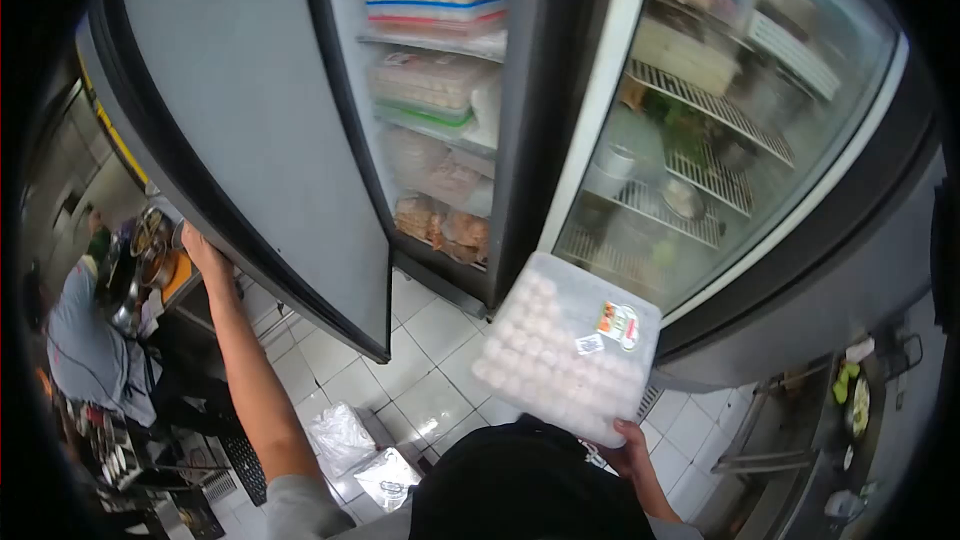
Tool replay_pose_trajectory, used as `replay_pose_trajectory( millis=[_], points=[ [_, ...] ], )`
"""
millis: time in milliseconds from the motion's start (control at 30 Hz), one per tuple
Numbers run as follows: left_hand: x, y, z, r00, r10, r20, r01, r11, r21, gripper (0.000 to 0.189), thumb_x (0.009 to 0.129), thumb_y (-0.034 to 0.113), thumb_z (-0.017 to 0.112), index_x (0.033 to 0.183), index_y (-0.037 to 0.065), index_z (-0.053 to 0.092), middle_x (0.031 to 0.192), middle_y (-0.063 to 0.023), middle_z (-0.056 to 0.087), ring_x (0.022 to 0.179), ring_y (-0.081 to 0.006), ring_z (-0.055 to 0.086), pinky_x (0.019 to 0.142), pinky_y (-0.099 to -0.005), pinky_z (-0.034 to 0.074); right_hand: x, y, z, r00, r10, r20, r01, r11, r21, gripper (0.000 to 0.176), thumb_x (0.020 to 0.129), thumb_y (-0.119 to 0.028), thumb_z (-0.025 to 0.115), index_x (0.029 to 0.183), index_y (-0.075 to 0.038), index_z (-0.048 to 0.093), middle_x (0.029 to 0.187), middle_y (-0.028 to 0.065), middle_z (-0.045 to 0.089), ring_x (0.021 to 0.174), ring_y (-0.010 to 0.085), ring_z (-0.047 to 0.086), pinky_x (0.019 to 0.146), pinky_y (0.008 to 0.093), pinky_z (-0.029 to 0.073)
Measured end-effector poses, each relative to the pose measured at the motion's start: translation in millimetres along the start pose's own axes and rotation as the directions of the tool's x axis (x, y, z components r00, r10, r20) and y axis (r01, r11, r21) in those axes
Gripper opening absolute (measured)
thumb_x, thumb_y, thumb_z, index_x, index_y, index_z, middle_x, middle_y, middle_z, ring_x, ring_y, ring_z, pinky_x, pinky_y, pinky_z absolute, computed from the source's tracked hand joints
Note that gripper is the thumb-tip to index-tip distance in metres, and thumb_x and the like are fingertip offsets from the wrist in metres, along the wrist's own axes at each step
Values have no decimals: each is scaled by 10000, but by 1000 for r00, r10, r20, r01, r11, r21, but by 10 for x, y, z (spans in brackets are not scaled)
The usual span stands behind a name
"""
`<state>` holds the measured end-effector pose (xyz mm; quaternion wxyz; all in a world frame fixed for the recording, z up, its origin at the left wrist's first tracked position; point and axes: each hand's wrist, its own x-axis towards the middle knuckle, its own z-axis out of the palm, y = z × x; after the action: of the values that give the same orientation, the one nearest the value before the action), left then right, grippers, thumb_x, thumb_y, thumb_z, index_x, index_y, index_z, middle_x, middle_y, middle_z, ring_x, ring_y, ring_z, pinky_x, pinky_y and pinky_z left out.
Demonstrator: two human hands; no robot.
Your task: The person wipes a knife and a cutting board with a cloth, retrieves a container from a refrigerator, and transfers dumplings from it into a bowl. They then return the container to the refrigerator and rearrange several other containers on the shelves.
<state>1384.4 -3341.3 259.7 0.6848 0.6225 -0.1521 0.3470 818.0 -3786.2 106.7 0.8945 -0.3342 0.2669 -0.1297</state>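
Note:
My right hand (628, 452) grips the near right corner of a clear plastic container (640, 370). Rows of round, pale balls (560, 360) fill much of it, and labels (618, 326) are stuck on its lid. The container is held tilted in front of my body. On the left, my outstretched left hand (203, 256) is closed at the outer edge of the open freezer door (250, 120); some of its fingers are hidden. Behind the door, the freezer shelves hold stacked containers with blue, red and green rims (440, 5) and bags of brownish food (440, 230).
A glass-door fridge (690, 130) with stocked wire shelves stands at the right. White plastic packages (345, 437) lie on the tiled floor (430, 405). Another person (95, 350) stands at a counter with pans on the left. At far right, a counter holds green items (847, 380).

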Motion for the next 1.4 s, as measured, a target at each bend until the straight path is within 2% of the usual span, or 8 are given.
replay_pose_trajectory(
  millis=[533, 600, 633, 733, 867, 933, 1067, 1400],
  points=[
    [1086, -1258, -1787, 998, -28, -54, 34, 991, 128, 424, 1026, 282, 462, 1304, -30, 536, 1195, -103, 634, 1052, -229, 613, 905, -347, 496, 1754, -430, 2008, 857, 170, 487, -173, 984, -39, 770, 816, -118, 687, 1469, 29, 307, 1436, 199, 465, 1315, 324, 490, 1108, 464, 387],
    [983, -1197, -2143, 889, 406, 211, -374, 378, 847, 374, 1039, 296, 444, 1102, -38, 599, 999, -66, 632, 889, -202, 581, 783, -341, 476, 1883, -513, 2128, 858, 156, 490, -165, 986, -26, 760, 816, -118, 689, 1460, 40, 318, 1411, 200, 489, 1304, 319, 501, 1105, 454, 390],
    [870, -880, -1961, 919, 281, -277, -77, 817, 572, 329, 1031, 260, 488, 1037, -49, 601, 942, -71, 632, 831, -184, 581, 739, -327, 479, 2002, -540, 2158, 857, 156, 491, -168, 986, -20, 760, 816, -118, 689, 1460, 40, 318, 1411, 200, 489, 1304, 319, 501, 1105, 454, 390],
    [194, 509, -677, 606, 548, -577, -153, 791, 592, 211, 995, 146, 591, 1098, -38, 587, 915, -102, 640, 730, -135, 590, 671, -263, 503, 2244, -603, 2255, 858, 212, 468, -172, 977, -127, 791, 787, -154, 702, 1459, 31, 330, 1389, 190, 507, 1272, 320, 526, 1081, 460, 412],
    [-395, 759, 716, 961, 250, 118, -276, 844, 459, 488, 939, 379, 660, 1234, -2, 582, 1180, -146, 611, 1056, -237, 598, 848, -355, 504, 2492, -716, 2639, 856, 190, 482, -150, 981, -120, 807, 781, -158, 713, 1457, 37, 320, 1391, 183, 503, 1260, 315, 535, 1084, 459, 410],
    [-326, 597, 993, 814, -42, 579, -183, 928, 325, 927, 833, 636, 667, 1426, -38, 437, 1472, -197, 431, 1363, -305, 410, 1122, -463, 307, 2595, -694, 2778, 833, 198, 516, -181, 980, -84, 762, 802, -132, 702, 1439, 64, 334, 1363, 188, 523, 1246, 298, 541, 1055, 437, 429],
    [-70, 268, 1177, 597, -331, 731, 535, 843, -54, 1392, 554, 803, 754, 1521, -52, 234, 1521, -207, 363, 1407, -300, 358, 1162, -444, 249, 2683, -717, 3205, 848, 161, 504, -121, 986, -111, 755, 807, -153, 701, 1440, 64, 349, 1362, 187, 524, 1245, 290, 540, 1063, 418, 420],
    [408, -573, 1563, 663, -80, 745, 359, 906, -222, 1401, 471, 758, 849, 1475, -65, 322, 1399, -203, 480, 1300, -299, 496, 1075, -442, 412, 2984, -761, 3708, 923, -46, 382, 76, 995, -64, 743, 816, -210, 695, 1427, 63, 372, 1368, 188, 531, 1228, 298, 567, 1066, 424, 431]
  ],
)
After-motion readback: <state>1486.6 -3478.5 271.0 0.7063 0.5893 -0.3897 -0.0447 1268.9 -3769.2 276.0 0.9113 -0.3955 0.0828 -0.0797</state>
